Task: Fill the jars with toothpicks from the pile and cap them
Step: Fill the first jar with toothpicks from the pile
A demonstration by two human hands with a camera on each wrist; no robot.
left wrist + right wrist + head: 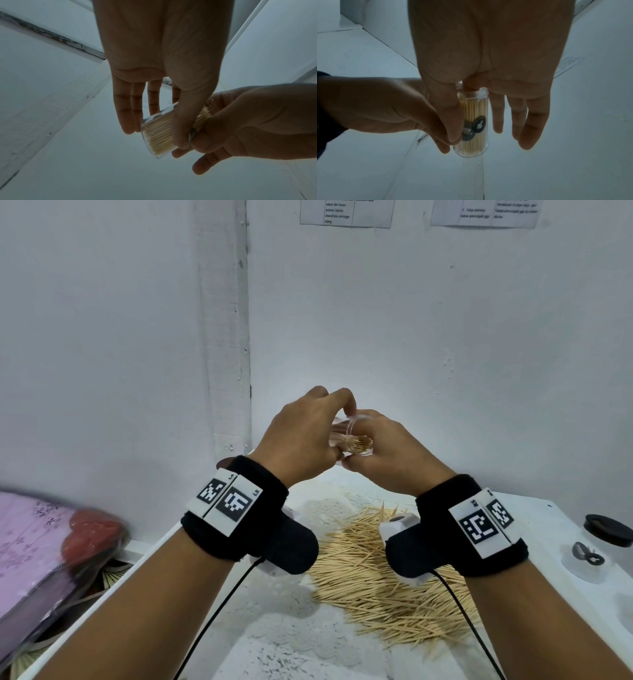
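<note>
- Both hands are holding one clear jar up in the air above the table, its open mouth tipping toward the person.
- The left hand is pinching the jar's body between thumb and fingers; from the left wrist view the thumb is lying across the side and the other fingers are reaching behind it.
- The right hand is gripping the mouth end, thumb on one side, and one fingertip seems to be dipping into the opening, probably settling the toothpicks inside.
- The jar is looking nearly full, and no cap is on it yet.
- The pile is lying spread on the table right below the wrists.
- A black lid is sitting well off to the right, beside another small jar.
- Risk one: with the mouth tilting like this, a bit more lean and the sticks are sliding out onto the pile.
- Risk two: smooth plastic in a light pinch, so when one hand lets go to fetch the lid, the jar could be twisting free.
- Risk three: any stick standing proud of the rim is going to stop the cap seating.
</note>
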